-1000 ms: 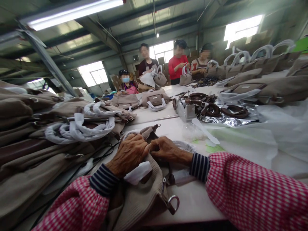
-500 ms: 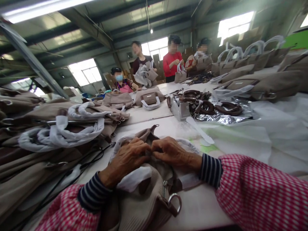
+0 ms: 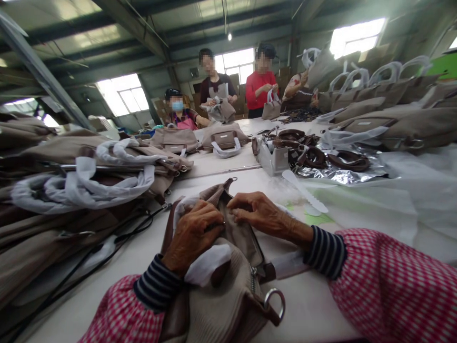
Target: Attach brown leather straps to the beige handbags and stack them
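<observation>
A stack of beige handbags [image 3: 71, 190] with white-wrapped handles crowds the white table [image 3: 314, 305] on the left, just beside the work. Brown straps [image 3: 321, 159] lie on crinkled foil [image 3: 342, 175] farther back, and co-workers [image 3: 262, 81] stand at the far end. Near the table's front edge lies a beige handbag [image 3: 221, 295]. The left hand [image 3: 194, 233] is curled down on its top, clenching the edge. The right hand [image 3: 262, 214] pinches the same opening, its fingertips meeting the left's. What they grip between them is hidden, and the handbag's lower part is cut off.
</observation>
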A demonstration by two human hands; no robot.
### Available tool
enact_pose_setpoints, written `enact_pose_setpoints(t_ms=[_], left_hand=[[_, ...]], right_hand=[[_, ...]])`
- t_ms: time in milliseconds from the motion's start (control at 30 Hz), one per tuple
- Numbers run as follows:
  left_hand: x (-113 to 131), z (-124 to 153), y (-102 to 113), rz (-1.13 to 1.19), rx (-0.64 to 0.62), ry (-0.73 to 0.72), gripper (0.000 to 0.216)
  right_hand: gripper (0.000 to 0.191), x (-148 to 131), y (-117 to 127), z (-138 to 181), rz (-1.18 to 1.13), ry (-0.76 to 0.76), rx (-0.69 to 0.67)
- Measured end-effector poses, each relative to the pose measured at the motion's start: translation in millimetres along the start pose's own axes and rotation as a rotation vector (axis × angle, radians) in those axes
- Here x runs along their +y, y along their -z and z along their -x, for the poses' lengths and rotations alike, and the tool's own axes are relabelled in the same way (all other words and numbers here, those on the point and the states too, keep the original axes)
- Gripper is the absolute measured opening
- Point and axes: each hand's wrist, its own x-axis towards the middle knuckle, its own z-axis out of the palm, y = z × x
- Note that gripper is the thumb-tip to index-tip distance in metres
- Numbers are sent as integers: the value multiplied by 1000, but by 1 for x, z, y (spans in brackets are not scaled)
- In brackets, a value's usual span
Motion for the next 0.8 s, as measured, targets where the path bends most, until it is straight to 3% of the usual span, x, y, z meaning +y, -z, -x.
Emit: enact_pose_setpoints(t_ms=[200,333,433,600,800], left_hand=[[0,4,10,-302,-177,-42,23],[10,-11,27,-300,-426,-83,23],[14,-20,34,-203,-510,-134,22],[-1,-9,25,-127,-377,-152,28],[-9,4,17,-71,-258,-120,31]], right_hand=[[49,-4,6,3,271,184,-270],[28,-1,0,6,465,214,-306],[16,4,-7,6,596,258,-299],[21,10,-14,6,712,282,-209],[26,9,-16,1,765,252,-221]])
